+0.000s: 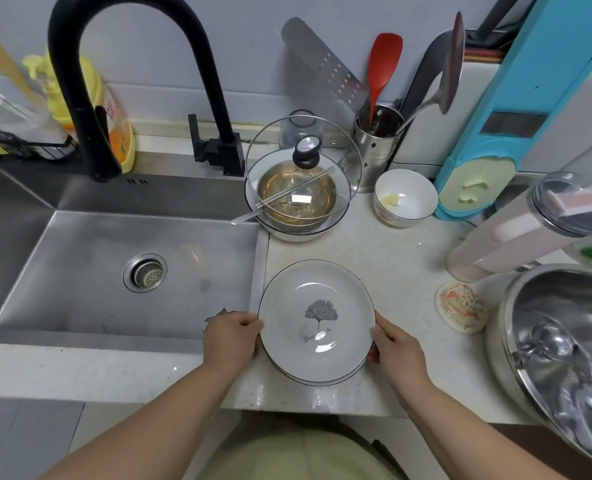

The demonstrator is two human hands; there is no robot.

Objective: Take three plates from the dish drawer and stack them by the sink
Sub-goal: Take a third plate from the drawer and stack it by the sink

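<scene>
Two hands, left hand [232,332] and right hand [396,344], fingers gripping opposite rims of plates [317,320]; glazed, slippery, breakable, rather heavy.

glass lid [303,161] leans over a bowl [298,206]; faucet [114,64] behind.

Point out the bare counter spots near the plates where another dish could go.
Free: the speckled counter between the stack of white leaf-print plates, the small white bowl and the round paper coaster. Crowded: behind, the glass-lidded bowl; right, the steel basin.
</scene>
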